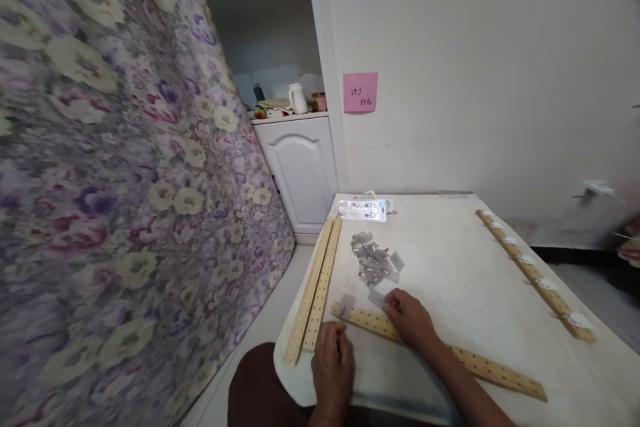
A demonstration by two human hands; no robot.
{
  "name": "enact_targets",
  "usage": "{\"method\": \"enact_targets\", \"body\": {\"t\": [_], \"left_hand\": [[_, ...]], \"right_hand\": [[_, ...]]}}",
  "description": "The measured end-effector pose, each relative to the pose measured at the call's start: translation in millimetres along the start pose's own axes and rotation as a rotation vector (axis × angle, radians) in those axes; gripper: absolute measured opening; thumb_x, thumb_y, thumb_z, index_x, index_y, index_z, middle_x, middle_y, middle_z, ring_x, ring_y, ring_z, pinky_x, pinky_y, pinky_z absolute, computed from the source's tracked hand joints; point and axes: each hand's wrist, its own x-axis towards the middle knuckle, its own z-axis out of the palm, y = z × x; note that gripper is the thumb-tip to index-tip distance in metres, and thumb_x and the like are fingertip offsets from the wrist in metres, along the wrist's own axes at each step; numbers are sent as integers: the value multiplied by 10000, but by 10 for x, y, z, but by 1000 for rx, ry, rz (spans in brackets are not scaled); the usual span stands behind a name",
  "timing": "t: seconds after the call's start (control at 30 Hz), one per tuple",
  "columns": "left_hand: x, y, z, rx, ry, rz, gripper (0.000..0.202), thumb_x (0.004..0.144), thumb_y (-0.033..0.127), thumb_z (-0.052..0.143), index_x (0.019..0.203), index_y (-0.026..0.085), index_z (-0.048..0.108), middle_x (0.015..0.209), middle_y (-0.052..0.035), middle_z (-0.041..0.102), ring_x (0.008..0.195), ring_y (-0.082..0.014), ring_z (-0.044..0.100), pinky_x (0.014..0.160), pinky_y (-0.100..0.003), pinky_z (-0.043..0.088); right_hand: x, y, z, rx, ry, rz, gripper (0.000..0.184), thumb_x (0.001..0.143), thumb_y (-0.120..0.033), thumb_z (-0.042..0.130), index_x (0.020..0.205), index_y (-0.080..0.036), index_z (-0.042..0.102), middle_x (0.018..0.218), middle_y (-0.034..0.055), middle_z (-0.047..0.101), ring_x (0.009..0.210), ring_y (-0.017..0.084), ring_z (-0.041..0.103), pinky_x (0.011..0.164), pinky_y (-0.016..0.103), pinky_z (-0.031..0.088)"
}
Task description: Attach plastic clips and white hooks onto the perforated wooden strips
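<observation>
Pinching a clear hook plate [376,297] by its edge, the right hand [411,318] is hovering around the near wooden strip [493,368], probably keeping to the rim so the flat face stays untouched. Left hand [333,360] is curling beside that strip's left end; its palm side isn't showing, so can't tell if it's gripping anything. Another clear plate [346,305] is sitting at the strip's left end. The pile of clear hooks [373,263] is lying just beyond the right hand, I'd guess for easy grabbing. Two more drilled strips [311,293] are lying side by side along the left edge of the worktop [440,253], seemingly parked out of the way. Over on the far right, one more strip [535,280] is carrying a spaced row of pale pieces, and a packet [361,209] is resting at the far left.
</observation>
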Motion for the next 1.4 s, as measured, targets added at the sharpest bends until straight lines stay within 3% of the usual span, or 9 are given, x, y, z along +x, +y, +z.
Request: {"method": "enact_targets", "body": {"t": [0.13, 0.3, 0.4, 0.53, 0.63, 0.73, 1.03, 1.23, 1.4], "left_hand": [[27, 27, -23, -17, 6, -30, 150, 857, 191, 399, 835, 228, 543, 782, -19, 563, 800, -186, 586, 748, -315, 468], [13, 67, -70, -150, -24, -106, 145, 857, 274, 441, 831, 221, 573, 790, -25, 599, 802, -188, 593, 740, -306, 472], [-77, 169, -57, -365, -127, -285, 224, 869, 400, 459, 894, 209, 573, 718, -3, 592, 653, -160, 571, 604, -268, 458], [-171, 354, 16, -792, -324, -603, 410, 872, 569, 391, 934, 199, 556, 612, 39, 556, 430, -99, 464, 413, -214, 323], [-158, 443, 38, -955, -336, -743, 456, 844, 613, 414, 784, 180, 545, 574, 30, 564, 399, -85, 451, 395, -204, 286], [-124, 458, 17, -995, -315, -798, 452, 809, 600, 477, 672, 171, 513, 526, 25, 552, 380, -68, 426, 385, -194, 245], [-90, 348, 12, -827, -384, -816, 322, 754, 477, 484, 622, 184, 467, 455, 52, 504, 316, -36, 347, 351, -177, 181], [-91, 332, 41, -743, -444, -740, 341, 771, 498, 456, 602, 203, 438, 411, 73, 463, 295, -45, 315, 339, -184, 161], [-83, 354, 26, -666, -527, -624, 267, 771, 412, 493, 604, 211, 434, 400, 93, 430, 330, -60, 321, 370, -192, 211]], "right_hand": [[5, -27, 26, -14, 49, 2, 114, 773, -233, 481, 729, -230, 586, 734, -6, 639, 699, 168, 576, 603, 248, 365], [-139, -53, -68, 129, 102, -113, 85, 783, -225, 492, 749, -208, 568, 683, -1, 598, 629, 160, 546, 609, 253, 395], [-315, -89, -83, 202, 100, -205, 86, 813, -228, 489, 782, -208, 567, 703, 2, 584, 633, 157, 538, 616, 255, 410], [-558, -132, -28, 242, 80, -341, 119, 847, -208, 480, 755, -212, 557, 777, 17, 580, 730, 160, 561, 683, 254, 435], [-668, -139, 9, 196, 21, -423, 163, 874, -197, 460, 761, -215, 577, 824, 26, 582, 783, 160, 573, 706, 253, 440], [-717, -121, 19, 148, -2, -452, 165, 881, -188, 459, 796, -223, 596, 862, 29, 583, 789, 153, 576, 706, 252, 440], [-758, -88, 23, 331, 14, -502, 189, 849, -118, 396, 844, -208, 562, 913, 50, 581, 859, 171, 571, 766, 283, 454], [-703, -86, -102, 424, 29, -128, 173, 872, -293, 448, 911, -191, 582, 724, 12, 607, 649, 166, 561, 644, 279, 438], [-572, -62, -148, 485, -104, -60, 237, 804, -379, 545, 827, -168, 650, 732, 28, 646, 668, 173, 559, 615, 268, 409]]}}
